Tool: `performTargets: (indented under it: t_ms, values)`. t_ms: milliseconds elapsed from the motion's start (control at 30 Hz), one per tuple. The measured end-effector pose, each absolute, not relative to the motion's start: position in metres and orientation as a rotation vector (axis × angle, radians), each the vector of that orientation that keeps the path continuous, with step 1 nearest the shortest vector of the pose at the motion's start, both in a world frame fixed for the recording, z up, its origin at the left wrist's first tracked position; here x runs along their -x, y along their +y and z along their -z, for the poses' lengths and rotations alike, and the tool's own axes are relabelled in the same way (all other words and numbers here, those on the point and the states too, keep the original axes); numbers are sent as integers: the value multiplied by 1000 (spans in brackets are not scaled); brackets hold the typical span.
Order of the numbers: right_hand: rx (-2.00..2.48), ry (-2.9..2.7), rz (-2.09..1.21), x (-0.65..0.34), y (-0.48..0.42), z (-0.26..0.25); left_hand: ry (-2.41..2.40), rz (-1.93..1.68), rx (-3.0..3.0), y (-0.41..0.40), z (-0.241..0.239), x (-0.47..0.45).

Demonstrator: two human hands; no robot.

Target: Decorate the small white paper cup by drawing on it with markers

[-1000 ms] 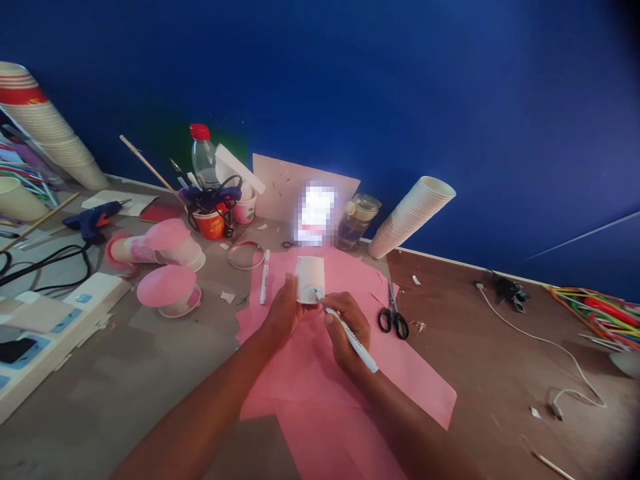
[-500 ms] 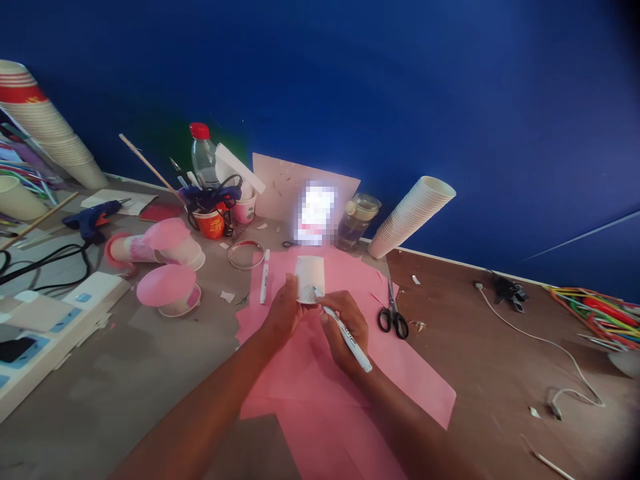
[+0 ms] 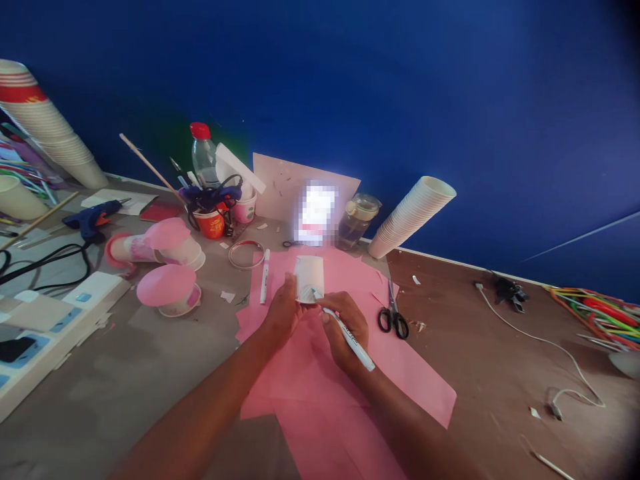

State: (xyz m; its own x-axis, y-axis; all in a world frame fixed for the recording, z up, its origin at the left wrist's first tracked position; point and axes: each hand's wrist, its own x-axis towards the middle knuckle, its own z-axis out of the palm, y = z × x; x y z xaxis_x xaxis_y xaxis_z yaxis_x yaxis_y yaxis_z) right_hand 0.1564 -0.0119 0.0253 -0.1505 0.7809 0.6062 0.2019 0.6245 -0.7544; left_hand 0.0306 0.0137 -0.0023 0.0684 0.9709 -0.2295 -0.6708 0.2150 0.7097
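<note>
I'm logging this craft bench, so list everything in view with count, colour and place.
paper cup: one, white, held above the pink paper
marker: one, white, tip on the cup
pink paper: sheets, pink, table centre
scissors: one, black, right of the paper
second marker: one, white, left of the paper
cup stack: one, white, lying by the wall
glue gun: one, blue, far left
bottle: one, clear, red cap
left hand: grip on the cup
right hand: grip on the marker

A deep blue wall point(image 3: 450, 87) rises behind a brown wooden tabletop point(image 3: 480, 373), meeting it along a pale edge. Bright light falls on the table's far middle, and the picture's right corners darken.
</note>
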Motion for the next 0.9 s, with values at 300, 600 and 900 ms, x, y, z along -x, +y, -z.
performTargets:
  t_ms: [300,600,900]
  values:
    - [889,-1565,-759,-159,-11,-22,812,-1333,-344,19,-2,-29]
    - [911,-1427,-926,-165,-7,-11,879,-1321,-196,21,-7,-28]
    - [720,-1361,-982,-162,-5,-9,873,-1306,-282,20,-2,-28]
